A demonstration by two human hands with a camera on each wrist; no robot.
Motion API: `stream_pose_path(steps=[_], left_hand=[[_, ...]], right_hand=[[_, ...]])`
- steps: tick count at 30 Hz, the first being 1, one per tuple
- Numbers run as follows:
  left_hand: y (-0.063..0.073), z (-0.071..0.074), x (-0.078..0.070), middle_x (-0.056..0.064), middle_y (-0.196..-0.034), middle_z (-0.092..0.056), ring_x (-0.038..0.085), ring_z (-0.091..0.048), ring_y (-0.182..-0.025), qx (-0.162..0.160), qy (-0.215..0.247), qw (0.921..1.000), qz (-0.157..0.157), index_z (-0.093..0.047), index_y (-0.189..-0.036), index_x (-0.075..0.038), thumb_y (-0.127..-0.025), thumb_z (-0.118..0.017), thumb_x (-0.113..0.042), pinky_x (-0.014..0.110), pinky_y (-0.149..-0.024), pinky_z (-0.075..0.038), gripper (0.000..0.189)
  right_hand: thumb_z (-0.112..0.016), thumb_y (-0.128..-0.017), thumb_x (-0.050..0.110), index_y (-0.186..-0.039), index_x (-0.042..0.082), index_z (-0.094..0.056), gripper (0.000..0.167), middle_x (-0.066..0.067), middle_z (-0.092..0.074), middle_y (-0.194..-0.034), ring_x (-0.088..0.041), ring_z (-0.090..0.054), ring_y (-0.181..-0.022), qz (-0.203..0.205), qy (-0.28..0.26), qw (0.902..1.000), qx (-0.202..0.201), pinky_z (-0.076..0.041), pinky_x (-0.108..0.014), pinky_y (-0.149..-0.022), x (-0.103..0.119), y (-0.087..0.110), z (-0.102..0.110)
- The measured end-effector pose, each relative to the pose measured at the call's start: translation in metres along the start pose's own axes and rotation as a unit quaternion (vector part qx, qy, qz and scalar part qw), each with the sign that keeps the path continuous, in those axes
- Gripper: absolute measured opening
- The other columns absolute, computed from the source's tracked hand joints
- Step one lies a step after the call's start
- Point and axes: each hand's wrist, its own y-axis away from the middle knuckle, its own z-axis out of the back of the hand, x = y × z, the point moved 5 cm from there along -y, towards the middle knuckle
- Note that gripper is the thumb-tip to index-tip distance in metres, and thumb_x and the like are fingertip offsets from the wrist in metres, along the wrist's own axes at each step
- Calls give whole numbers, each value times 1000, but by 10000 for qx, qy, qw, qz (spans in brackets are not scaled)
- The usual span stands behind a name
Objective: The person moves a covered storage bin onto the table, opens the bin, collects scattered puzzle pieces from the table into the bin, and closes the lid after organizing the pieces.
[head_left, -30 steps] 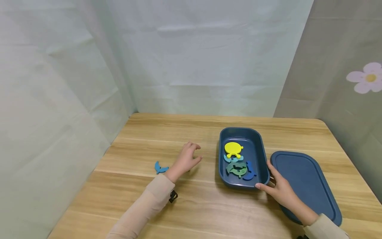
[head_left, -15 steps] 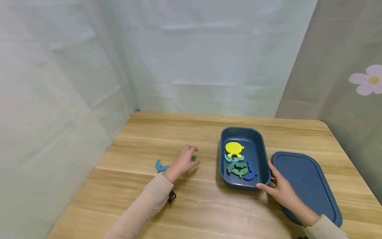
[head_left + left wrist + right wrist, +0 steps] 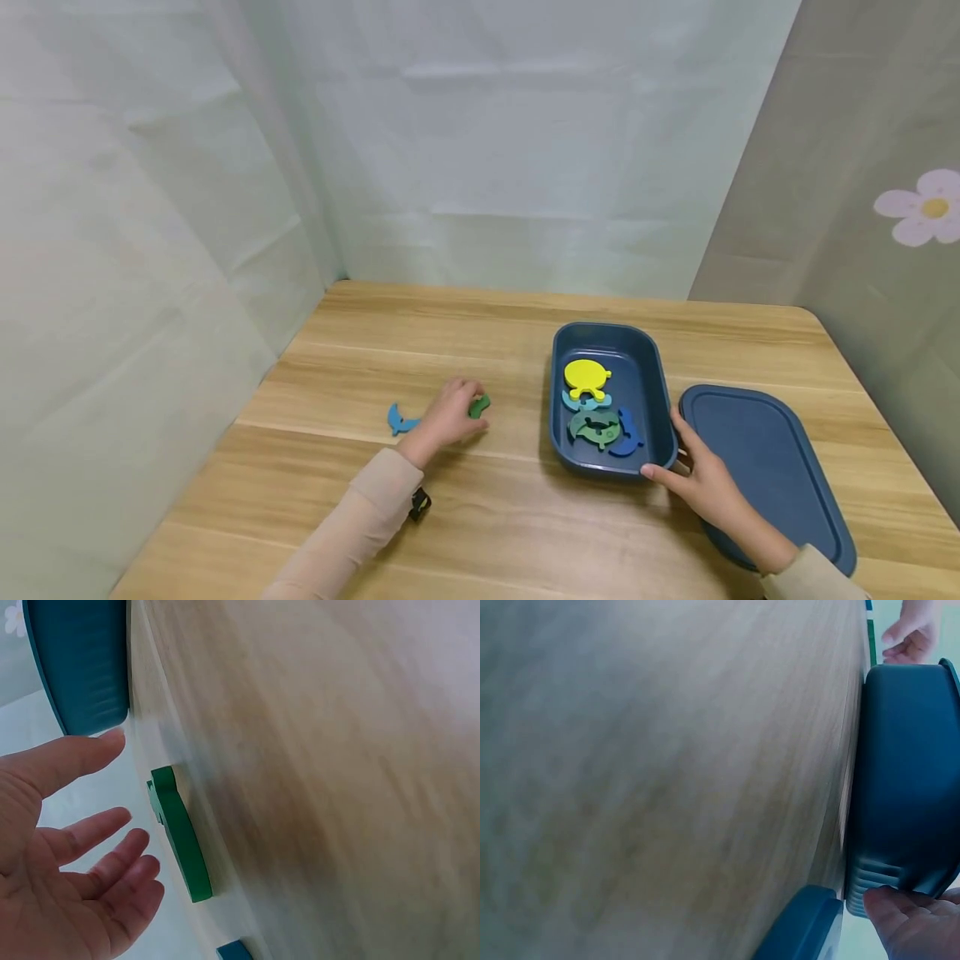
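In the head view my left hand point(image 3: 448, 415) is over the table, fingers loosely bent and spread from the thumb. Below its fingertips a flat green animal-shaped piece point(image 3: 181, 836) lies on the wood, partly covered by the hand from above. The left wrist view shows a gap between the fingers and this piece. My right hand point(image 3: 708, 483) holds the near right corner of a dark blue rectangular box point(image 3: 640, 383), thumb at the front and fingers along the side. Inside lie a yellow turtle-like piece point(image 3: 586, 377), a blue piece point(image 3: 627, 433) and several green and turquoise ones.
A flat blue piece point(image 3: 401, 421) lies left of my left hand, partly behind the wrist. The dark blue lid point(image 3: 768, 475) rests on the wooden table point(image 3: 480, 521) to the right of the box, under my right forearm. Pale curtains point(image 3: 510, 150) hang behind the table.
My left hand has drawn slightly left and toward me, and the green piece, hidden at first, now shows beside its fingers. My right hand stays on the box.
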Motion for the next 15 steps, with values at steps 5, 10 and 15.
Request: stream_pose_path(steps=[5,10,15], left_hand=[[3,-1,4,16,-106,-56,28,-50,-97,120,-42,9999,98,-61,-111,2,-77,-77,-15,43,-82,-46,42],[3,-4,9,13,-104,-57,25,-50,-97,209,-74,9995,220,-60,-113,1,-79,-76,-16,42,-82,-46,41],[1,-5,12,13,-101,-60,25,-53,-95,167,-70,9996,217,-62,-109,2,-78,-76,-13,41,-82,-47,37]], right_hand=[[-74,-82,23,-149,-7,-10,97,-36,-19,-149,-54,-43,-121,-18,24,10000,22,-45,-55,-91,1,0,0],[-74,-82,23,-149,-7,-10,97,-36,-19,-149,-55,-43,-121,-44,46,10000,25,-45,-56,-91,2,0,0],[-74,-82,23,-149,-7,-10,97,-36,-19,-149,-55,-43,-121,-40,57,10000,32,-45,-56,-91,2,0,1]])
